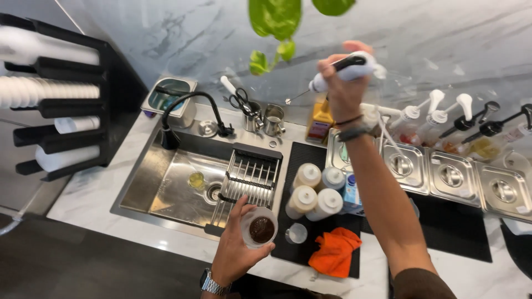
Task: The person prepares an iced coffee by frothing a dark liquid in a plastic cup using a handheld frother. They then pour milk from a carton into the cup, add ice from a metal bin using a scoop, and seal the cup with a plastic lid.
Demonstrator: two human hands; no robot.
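My left hand [235,249] holds a clear plastic cup [259,227] with a dark liquid in it, just above the counter's front edge beside the sink rack [249,171]. My right hand [343,91] is raised high over the counter and grips a white and black handheld frother [346,69], whose thin metal stem points left. The frother is well apart from the cup.
A steel sink [166,182] with a black faucet [194,105] lies at left. Several squeeze bottles [316,191], an orange cloth [335,252] and a small lid [296,233] sit on a black mat. Lidded steel pans [451,177] and pump bottles [438,116] stand at right. Cup dispensers [50,99] hang left.
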